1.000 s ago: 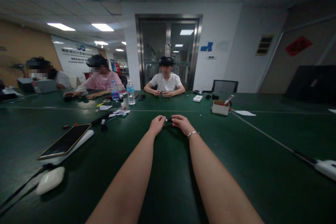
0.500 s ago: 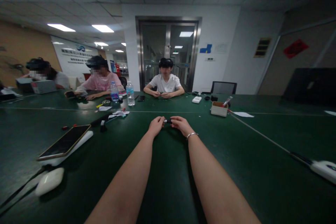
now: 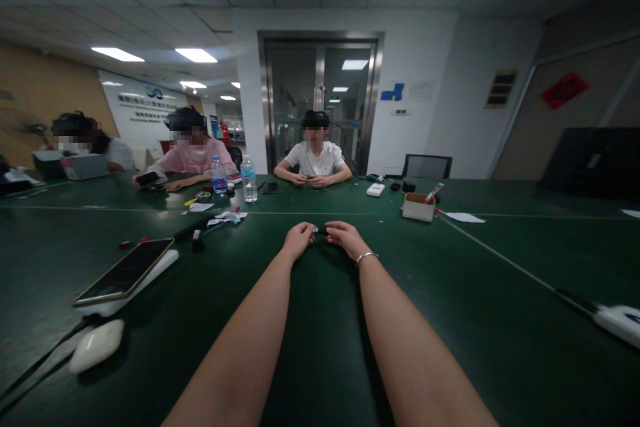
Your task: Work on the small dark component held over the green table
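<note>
Both arms reach out over the green table, and a small dark object with a silvery end [image 3: 321, 230] is held between the hands. It is too small to tell its kind. My left hand [image 3: 299, 240] is closed, its fingertips pinching the silvery end. On the other side, my right hand [image 3: 345, 237] pinches the dark end between thumb and fingers. A silver bracelet [image 3: 367, 256] circles my right wrist. Fingers cover parts of the small object.
On the left, a phone [image 3: 127, 270] lies on a white block, near a white earbud case [image 3: 97, 345]. Water bottles [image 3: 249, 179] stand farther back. A small box [image 3: 418, 207] sits right of my hands. A person [image 3: 316, 159] sits opposite, with other people to the left.
My hands stay in nearly the same place; the silvery end shows slightly differently between the fingers. At the left, the pink-sleeved person's hand and the dark thing in it have shifted a little.
</note>
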Tool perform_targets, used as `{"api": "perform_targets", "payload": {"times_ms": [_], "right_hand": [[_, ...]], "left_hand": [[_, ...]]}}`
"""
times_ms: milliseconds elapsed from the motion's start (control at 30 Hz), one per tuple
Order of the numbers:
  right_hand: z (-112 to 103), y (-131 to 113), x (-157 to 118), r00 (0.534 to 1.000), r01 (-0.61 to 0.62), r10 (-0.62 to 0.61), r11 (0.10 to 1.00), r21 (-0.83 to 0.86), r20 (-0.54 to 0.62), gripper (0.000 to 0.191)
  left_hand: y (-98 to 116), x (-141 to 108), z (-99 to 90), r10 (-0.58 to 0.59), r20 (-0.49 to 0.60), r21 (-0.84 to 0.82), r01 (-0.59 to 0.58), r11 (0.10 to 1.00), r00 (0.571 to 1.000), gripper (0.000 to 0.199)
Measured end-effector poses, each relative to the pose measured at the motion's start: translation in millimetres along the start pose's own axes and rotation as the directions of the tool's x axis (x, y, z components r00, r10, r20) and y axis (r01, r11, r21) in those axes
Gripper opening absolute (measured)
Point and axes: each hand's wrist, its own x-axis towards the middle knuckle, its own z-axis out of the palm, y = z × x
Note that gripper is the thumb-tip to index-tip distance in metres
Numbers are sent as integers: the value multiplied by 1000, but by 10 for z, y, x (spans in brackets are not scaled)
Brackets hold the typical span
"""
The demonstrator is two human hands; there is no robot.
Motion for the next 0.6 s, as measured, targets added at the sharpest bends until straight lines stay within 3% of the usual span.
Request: {"api": "perform_targets", "payload": {"times_ms": [267, 600], "right_hand": [[-6, 18, 24, 1000, 2, -2, 1000, 0, -3, 15], [-2, 6, 13, 1000, -11, 11, 1000, -11, 8, 16]], "left_hand": [[110, -66, -19, -23, -52, -65, 19, 998, 998, 27], [-10, -1, 10, -13, -10, -75, 12, 997, 1000, 24]]}}
